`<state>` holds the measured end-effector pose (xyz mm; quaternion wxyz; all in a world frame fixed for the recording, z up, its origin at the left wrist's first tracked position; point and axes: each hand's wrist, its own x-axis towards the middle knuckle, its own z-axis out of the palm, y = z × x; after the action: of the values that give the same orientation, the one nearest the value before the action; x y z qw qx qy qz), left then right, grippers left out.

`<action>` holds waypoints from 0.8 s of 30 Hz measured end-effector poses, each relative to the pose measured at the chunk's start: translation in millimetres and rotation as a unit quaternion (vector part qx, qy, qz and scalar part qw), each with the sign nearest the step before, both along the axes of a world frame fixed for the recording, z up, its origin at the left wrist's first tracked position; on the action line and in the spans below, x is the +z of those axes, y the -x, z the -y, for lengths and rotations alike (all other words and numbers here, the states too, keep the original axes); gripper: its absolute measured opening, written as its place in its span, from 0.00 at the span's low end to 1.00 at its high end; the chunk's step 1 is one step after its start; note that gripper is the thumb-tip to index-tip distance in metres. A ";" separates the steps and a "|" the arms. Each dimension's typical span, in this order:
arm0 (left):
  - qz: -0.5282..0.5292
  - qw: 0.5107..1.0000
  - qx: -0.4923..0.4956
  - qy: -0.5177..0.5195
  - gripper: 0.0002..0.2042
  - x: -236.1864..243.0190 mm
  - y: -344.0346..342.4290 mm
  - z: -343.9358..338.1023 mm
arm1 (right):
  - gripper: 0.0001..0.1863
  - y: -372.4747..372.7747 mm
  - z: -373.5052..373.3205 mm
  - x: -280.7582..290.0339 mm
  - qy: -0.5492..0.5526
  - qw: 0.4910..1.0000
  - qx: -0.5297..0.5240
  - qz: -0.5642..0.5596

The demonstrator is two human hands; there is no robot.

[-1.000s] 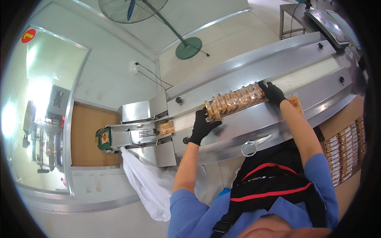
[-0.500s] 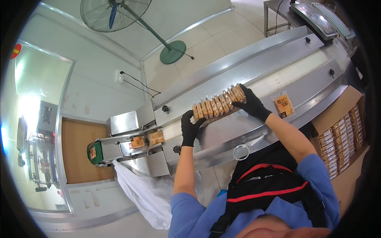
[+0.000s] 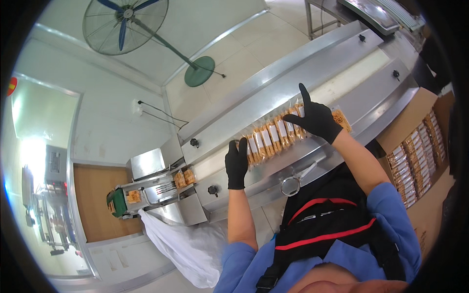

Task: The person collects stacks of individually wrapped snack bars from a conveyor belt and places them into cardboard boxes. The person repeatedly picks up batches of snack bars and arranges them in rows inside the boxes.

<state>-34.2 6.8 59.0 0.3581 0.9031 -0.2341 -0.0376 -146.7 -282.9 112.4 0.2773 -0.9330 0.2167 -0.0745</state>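
Note:
A row of several clear-wrapped snack packs (image 3: pixel 271 136), golden brown with pale strips, leans side by side across the conveyor's metal side panel. At its left end my black-gloved left hand (image 3: pixel 236 163) rests against the last pack, thumb and finger apart. My black-gloved right hand (image 3: pixel 315 117) is at the right end, its index finger stretched away and thumb spread over the packs; it grips none of them. One loose flat pack (image 3: pixel 341 120) lies just right of it, partly hidden by that hand.
The white belt (image 3: pixel 337 93) runs beyond the row. Two packs (image 3: pixel 184 178) sit at the belt's left end, another (image 3: pixel 133 196) on the green-ended feeder. An open carton (image 3: pixel 408 117) of packs stands at right. A round-headed handled tool (image 3: pixel 290 186) lies at the near edge.
The row, earlier squeezed upright between both hands, now leans over with its pale strips showing. My right hand has opened. Packs on the feeder have advanced, and the whole view has shifted.

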 end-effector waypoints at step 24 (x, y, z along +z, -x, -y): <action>0.047 0.963 -0.106 -0.242 0.17 -39.3 33.8 76.7 | 0.51 83.9 56.8 -49.7 -0.023 0.980 -0.195 0.040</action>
<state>-67.9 -69.9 19.6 0.1110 0.9336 -0.3292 -0.0883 -230.6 -339.7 62.7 0.2870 -0.8625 0.3852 -0.1591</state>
